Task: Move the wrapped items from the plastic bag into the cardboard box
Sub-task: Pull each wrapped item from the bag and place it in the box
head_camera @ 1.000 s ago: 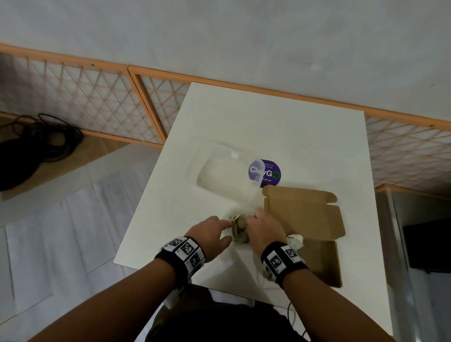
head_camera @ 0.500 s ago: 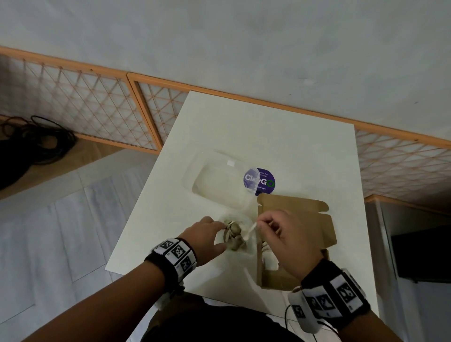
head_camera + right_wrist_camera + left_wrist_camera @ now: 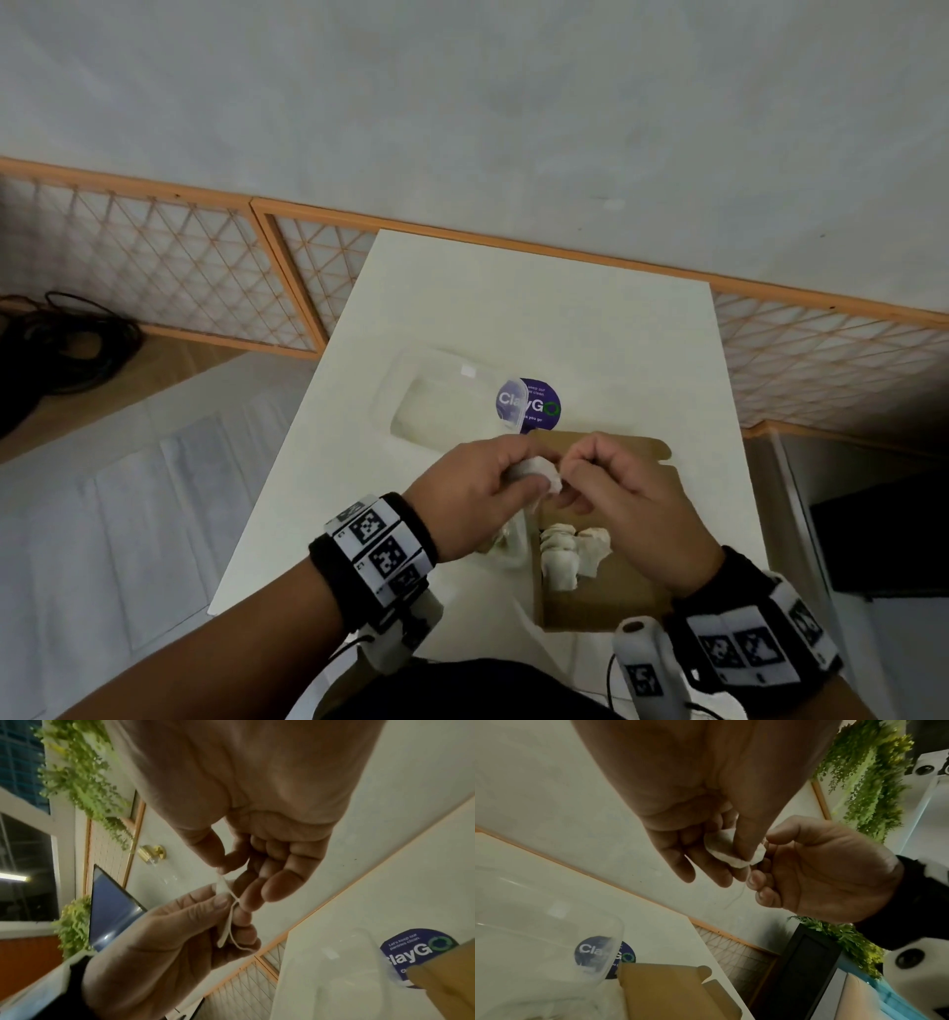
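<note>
Wrapped item [image 3: 536, 472], small, white: pinched between thumb and fingers of left hand [image 3: 477, 496], right hand [image 3: 624, 501] touching it and apparently pinching its thread, both raised above cardboard box [image 3: 611, 591] holding further wrapped items [image 3: 562, 557], with plastic bag [image 3: 508, 539] below the left hand.

left hand [image 3: 480, 496]: raised, fingers pinching | right hand [image 3: 629, 501]: raised, fingers curled, fingertips meeting left's

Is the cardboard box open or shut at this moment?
Open. The cardboard box has its lid flap folded back, and wrapped items lie visible inside.
</note>
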Available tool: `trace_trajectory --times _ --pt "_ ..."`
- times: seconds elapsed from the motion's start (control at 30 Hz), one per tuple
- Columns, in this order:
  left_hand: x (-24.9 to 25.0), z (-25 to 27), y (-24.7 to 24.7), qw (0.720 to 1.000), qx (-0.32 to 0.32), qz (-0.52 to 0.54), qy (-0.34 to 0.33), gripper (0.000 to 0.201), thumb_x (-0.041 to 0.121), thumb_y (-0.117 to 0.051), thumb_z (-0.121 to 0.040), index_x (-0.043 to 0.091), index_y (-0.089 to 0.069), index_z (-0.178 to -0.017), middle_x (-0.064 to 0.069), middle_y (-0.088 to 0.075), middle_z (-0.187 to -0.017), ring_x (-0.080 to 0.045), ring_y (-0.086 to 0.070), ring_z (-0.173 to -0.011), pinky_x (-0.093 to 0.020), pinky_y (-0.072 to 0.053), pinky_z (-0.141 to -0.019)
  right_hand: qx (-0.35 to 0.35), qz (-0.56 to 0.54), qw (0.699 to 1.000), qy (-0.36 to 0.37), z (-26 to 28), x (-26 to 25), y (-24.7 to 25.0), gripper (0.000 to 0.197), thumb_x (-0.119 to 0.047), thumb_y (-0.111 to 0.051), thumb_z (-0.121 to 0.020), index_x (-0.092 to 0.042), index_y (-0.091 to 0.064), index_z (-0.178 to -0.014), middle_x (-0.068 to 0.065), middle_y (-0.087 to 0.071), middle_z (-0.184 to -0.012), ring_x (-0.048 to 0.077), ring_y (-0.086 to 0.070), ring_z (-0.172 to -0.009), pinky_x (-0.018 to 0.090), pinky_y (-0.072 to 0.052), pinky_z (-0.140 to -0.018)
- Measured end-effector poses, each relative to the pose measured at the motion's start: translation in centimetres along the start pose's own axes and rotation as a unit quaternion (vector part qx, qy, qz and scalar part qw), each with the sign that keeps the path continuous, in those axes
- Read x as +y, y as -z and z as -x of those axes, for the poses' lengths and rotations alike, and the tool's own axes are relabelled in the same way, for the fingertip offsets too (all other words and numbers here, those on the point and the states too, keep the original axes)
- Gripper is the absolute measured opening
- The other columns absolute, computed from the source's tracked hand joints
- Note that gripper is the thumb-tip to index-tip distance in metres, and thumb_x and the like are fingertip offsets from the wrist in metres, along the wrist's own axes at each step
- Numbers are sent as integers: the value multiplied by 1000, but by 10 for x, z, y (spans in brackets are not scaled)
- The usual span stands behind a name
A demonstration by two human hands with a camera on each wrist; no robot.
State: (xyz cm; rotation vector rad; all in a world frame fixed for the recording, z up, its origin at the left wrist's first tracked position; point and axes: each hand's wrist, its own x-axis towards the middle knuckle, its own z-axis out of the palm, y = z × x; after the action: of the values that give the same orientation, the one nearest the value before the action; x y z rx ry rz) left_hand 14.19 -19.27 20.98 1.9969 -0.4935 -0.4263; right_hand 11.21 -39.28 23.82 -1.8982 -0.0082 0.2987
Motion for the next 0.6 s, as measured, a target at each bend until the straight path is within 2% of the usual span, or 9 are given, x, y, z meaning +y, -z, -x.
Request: trace_trajectory --times 0.03,0.1,0.2,0.27,0.37,0.5,0.6 --pt "2 0 2 1000 3 -1 -4 22 26 -64 -101 32 -69 -121 14 -72 -94 2 -64 -81 -18 -51 -75 -6 -6 1000 -17 0 -2 4 18 -11 -56 -103 -9 -67 -90 8 -73 -82 21 -70 -79 35 -57 -74" --pt "3 1 6 1000 9 19 -2 17 27 -65 -100 30 -72 -115 13 -74 -97 -2 -67 -88 -21 -53 -80 -18 -23 999 -44 1 -6 10 19 -10 -55 -103 -4 -68 -91 9 -75 -82 18 -70 -77 34 -57 -75" --pt "6 3 12 998 7 58 -1 16 33 -64 -99 25 -74 -108 6 -76 -94 -15 -70 -90 -37 -57 -85 -37 -43 997 -57 4 -8 18 20 -6 -54 -102 3 -68 -92 8 -75 -83 18 -69 -76 34 -56 -73" --pt "8 4 16 997 3 76 -3 15 28 -64 -101 21 -74 -109 2 -76 -92 -18 -71 -90 -38 -57 -86 -46 -41 997 -55 7 -10 23 20 -6 -55 -102 -1 -70 -89 12 -76 -86 21 -69 -78 36 -55 -75" --pt "7 4 20 998 -9 57 0 15 20 -62 -103 21 -74 -111 4 -76 -91 -14 -72 -89 -35 -58 -86 -66 -46 996 -43 9 -12 27 19 -14 -60 -100 -6 -72 -87 19 -75 -90 25 -69 -81 41 -55 -77" --pt "9 5 19 1000 -26 -11 -9 12 27 -61 -100 28 -73 -104 6 -74 -95 -15 -69 -89 -42 -55 -86 -68 -57 995 -35 7 -21 27 30 -39 -66 -81 -10 -72 -83 21 -73 -87 27 -63 -79 41 -51 -76" --pt "17 7 16 999 -28 9 -14 7 23 -62 -95 22 -70 -95 0 -70 -87 -16 -65 -80 -42 -55 -77 -68 -55 996 -33 3 -25 22 22 -38 -63 -77 -18 -72 -76 22 -71 -86 26 -61 -78 42 -48 -75"
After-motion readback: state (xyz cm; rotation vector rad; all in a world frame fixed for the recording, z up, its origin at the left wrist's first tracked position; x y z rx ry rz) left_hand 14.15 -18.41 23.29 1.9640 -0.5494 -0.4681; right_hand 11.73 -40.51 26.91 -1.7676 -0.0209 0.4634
